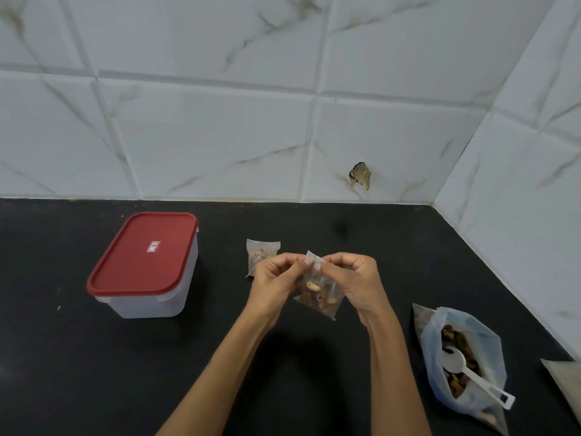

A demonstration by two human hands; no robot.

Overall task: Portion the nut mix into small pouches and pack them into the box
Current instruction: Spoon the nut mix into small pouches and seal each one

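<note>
Above a black desk (94, 372), the left hand (273, 280) and right hand (355, 280) pinch the top edge of a small pouch (319, 295) of nuts, fingers curled on it. A filled pouch (262, 251) lies just behind; the red-lidded box (143, 265) stands closed at left, the nut-mix bag (462, 363) with its white scoop (471, 376) at right.

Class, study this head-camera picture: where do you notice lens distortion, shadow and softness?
Head view: the wall tile lines bow, a wide-angle effect; a soft shadow lies on the dark counter beneath the forearms; the small pouch pinched by the left hand and right hand looks slightly soft, its nuts hard to distinguish; no strong glare shows.
</note>
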